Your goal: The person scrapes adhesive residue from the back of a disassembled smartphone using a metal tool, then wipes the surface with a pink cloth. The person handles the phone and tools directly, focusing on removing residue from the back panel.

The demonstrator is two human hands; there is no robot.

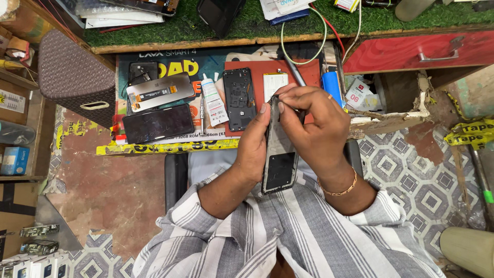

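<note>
A grey phone frame (280, 164), back opening dark, sits upright in the left hand's (253, 146) closed grip; the right hand (314, 128) pinches its top. One glue tube (212, 100) and two dark screens lie on the desk beyond it.

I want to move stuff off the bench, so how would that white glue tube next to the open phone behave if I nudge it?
The white glue tube lies flat on its side, so it would probably slide rather than tip. It looks small and light. It may roll slightly toward the opened phone body beside it.
</note>
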